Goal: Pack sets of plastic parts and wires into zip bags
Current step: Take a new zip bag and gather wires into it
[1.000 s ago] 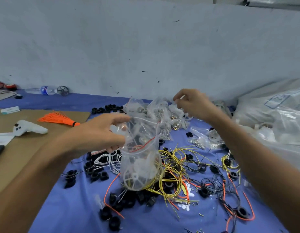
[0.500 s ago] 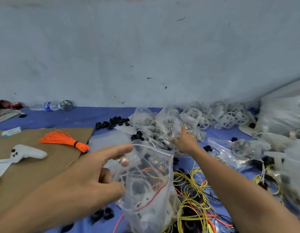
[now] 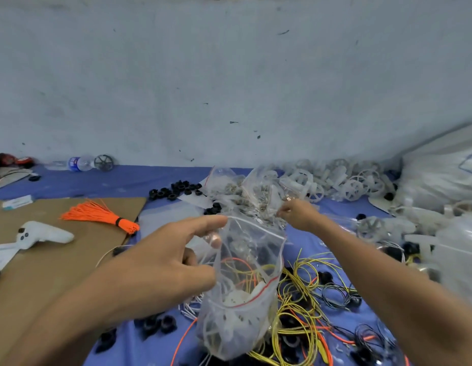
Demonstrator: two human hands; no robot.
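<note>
While the left hand point(image 3: 161, 265) holds the zip bag point(image 3: 243, 313) up at the near middle of the table point(image 3: 110, 180), the next small piece looks like it must come from the heap of little clear bags point(image 3: 256, 191) on the far side. To do this well, keep the mouth of the bag wide and steady, so the piece can drop right in and the wires and white parts inside do not spill out. The left fingers point(image 3: 203, 224) pinch the left edge of the mouth. The first finger lies straight along the rim and the thumb presses the plastic just under it. The right hand point(image 3: 299, 215) is at the heap with its fingers curled close together. I cannot tell if they have hold of a piece. Loose yellow wires point(image 3: 301, 286) lie on the table just right of the bag.
</note>
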